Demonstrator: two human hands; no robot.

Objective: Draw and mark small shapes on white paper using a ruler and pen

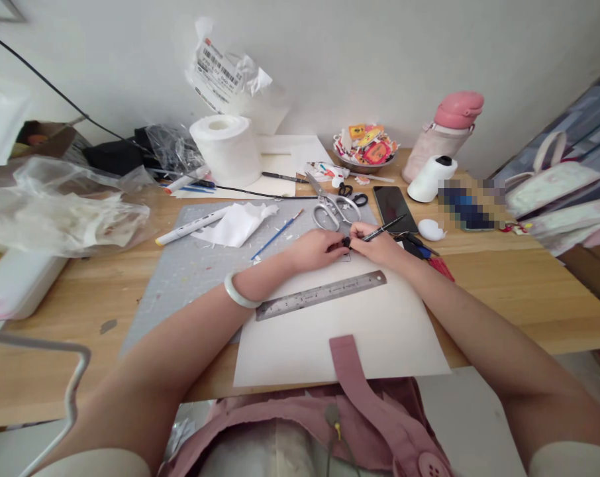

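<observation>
In the head view my right hand [372,244] is closed around a slim black pen [387,226], its upper end pointing up and to the right. My left hand [320,248] meets it at the paper's far edge, fingers bent and pressed together. A small black thing [347,242] sits between the fingertips of both hands, too small to name. Under my hands lies a large white sheet of paper [340,351]. Nearer to me, a steel ruler [322,295] rests slantwise on it. Silver scissors [330,204] lie just beyond my fingers.
A grey cutting mat [181,278] carries a white marker [191,226], a paper scrap [240,224] and a blue brush [277,234]. Behind stand a tissue roll [228,152] and a bowl of cutouts [365,162]. A phone [394,209], thread spool [432,179] and pink bottle [442,139] are right.
</observation>
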